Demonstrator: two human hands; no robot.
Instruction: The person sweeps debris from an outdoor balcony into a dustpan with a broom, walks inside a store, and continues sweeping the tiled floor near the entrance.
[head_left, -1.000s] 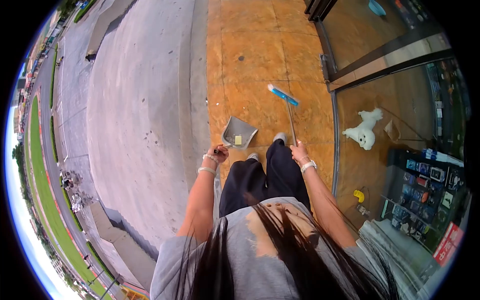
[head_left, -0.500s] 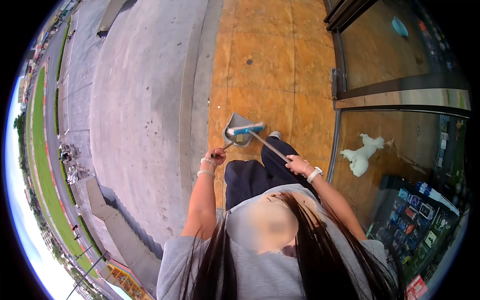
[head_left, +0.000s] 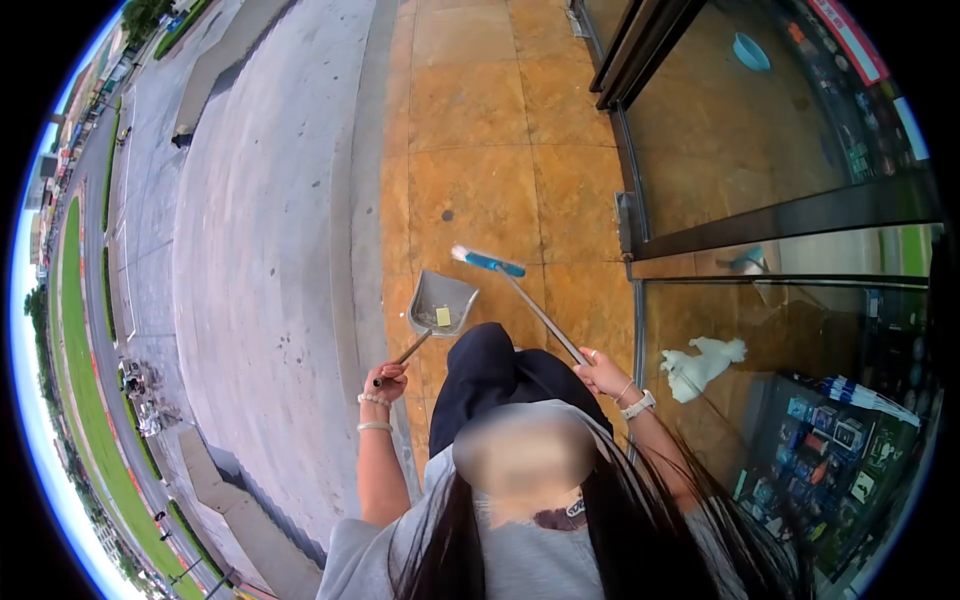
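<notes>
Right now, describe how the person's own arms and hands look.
Short grey sleeves leave the forearms bare. The left hand has a pale beaded bracelet and plain pale band at its wrist; the right hand has a thin bracelet, white wristwatch and what looks like a ring.

Blue broom head (head_left: pixel 497 264), grey dustpan (head_left: pixel 452 290), mottled orange floor tiles (head_left: pixel 470 180).

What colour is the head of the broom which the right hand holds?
The broom's head is blue, seen in the head-camera view.
</notes>
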